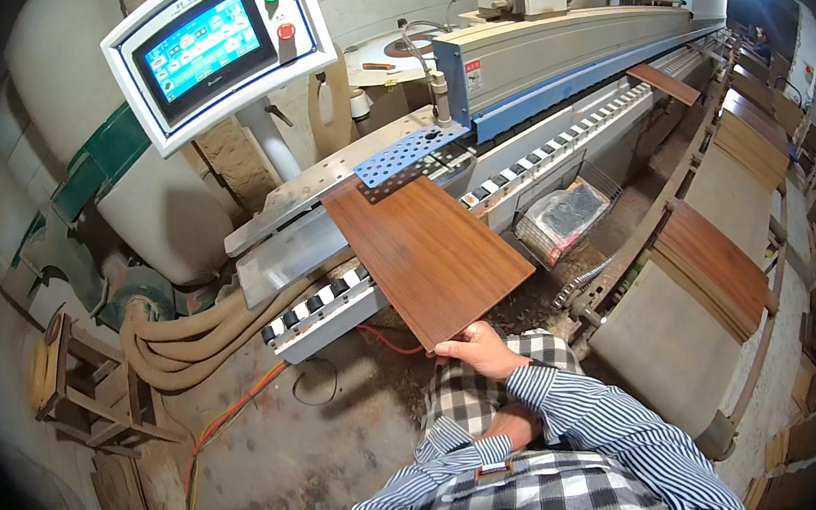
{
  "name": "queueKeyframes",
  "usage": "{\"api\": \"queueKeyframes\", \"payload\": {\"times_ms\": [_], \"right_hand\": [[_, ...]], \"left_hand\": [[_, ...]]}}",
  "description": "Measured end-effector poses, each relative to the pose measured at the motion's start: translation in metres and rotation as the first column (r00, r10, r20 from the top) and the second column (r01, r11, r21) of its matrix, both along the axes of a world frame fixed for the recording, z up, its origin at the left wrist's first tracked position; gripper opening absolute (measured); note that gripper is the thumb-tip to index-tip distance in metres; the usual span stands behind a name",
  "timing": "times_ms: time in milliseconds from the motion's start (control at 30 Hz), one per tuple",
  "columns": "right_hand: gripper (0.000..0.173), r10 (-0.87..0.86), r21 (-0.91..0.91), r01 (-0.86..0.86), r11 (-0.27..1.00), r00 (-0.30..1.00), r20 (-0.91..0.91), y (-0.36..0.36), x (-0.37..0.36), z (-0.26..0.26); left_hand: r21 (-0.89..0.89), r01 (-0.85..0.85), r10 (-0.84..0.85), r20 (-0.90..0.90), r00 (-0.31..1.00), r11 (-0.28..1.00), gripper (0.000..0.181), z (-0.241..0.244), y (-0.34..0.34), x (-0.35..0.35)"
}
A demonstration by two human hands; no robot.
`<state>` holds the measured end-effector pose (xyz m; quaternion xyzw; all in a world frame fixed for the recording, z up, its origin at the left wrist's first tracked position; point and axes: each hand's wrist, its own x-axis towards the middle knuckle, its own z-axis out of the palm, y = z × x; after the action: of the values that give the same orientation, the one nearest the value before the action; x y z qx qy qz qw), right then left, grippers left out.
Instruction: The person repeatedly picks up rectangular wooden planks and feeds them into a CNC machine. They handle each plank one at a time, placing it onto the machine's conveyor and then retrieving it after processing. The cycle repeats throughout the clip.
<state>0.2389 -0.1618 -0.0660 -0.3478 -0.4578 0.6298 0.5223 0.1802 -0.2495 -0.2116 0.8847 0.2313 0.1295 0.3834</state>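
My right hand [483,352] grips the near corner of a reddish-brown wood-grain panel [434,252], thumb on top. The panel's far end lies on the infeed of an edge banding machine [574,58], partly under a perforated blue guard plate [408,155]. Beneath the panel runs a rail of black and white rollers [319,301], which shows on both sides of it. My left hand [516,424] is close to my lap over a checked apron [526,495]; my right forearm crosses above it and its fingers are hidden.
A control panel with a lit screen [207,47] stands at upper left. On the right, a belt conveyor [657,325] carries stacked panels [715,265]. Another panel [664,84] sticks out farther along the machine. Hoses [185,348], a wooden stool [91,389] and cables are at left. Someone is far back.
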Motion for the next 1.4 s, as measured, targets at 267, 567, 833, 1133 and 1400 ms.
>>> {"api": "queueKeyframes", "payload": {"times_ms": [267, 567, 833, 1133, 1400], "right_hand": [[0.019, -0.202, 0.024, 0.202, 0.979, 0.979, -0.002, -0.001, 0.034, 0.000], [0.022, -0.422, -0.029, 0.423, 0.906, 0.906, 0.028, 0.002, 0.091, -0.010], [0.032, -0.677, -0.114, 0.674, 0.729, 0.736, 0.022, -0.005, 0.149, 0.000], [0.052, -0.957, -0.008, 0.999, 0.051, 0.051, 0.285, -0.173, 0.322, -0.076], [0.063, -0.793, -0.044, 0.875, -0.481, -0.414, 0.447, -0.313, 0.455, -0.077]], "left_hand": [[-0.038, 0.036, -0.045, -0.270, 0.962, 0.999, 0.039, 0.053, 0.003, -0.003], [-0.064, 0.041, -0.051, -0.159, 0.986, 0.997, 0.042, 0.049, 0.000, 0.000], [0.024, 0.041, -0.038, -0.118, 0.992, 0.999, 0.041, 0.040, -0.003, 0.002], [0.101, 0.017, -0.010, -0.071, 0.997, 0.995, 0.039, 0.039, -0.005, 0.002], [0.079, 0.003, 0.004, -0.084, 0.996, 0.997, 0.040, 0.044, -0.004, 0.012]]}}
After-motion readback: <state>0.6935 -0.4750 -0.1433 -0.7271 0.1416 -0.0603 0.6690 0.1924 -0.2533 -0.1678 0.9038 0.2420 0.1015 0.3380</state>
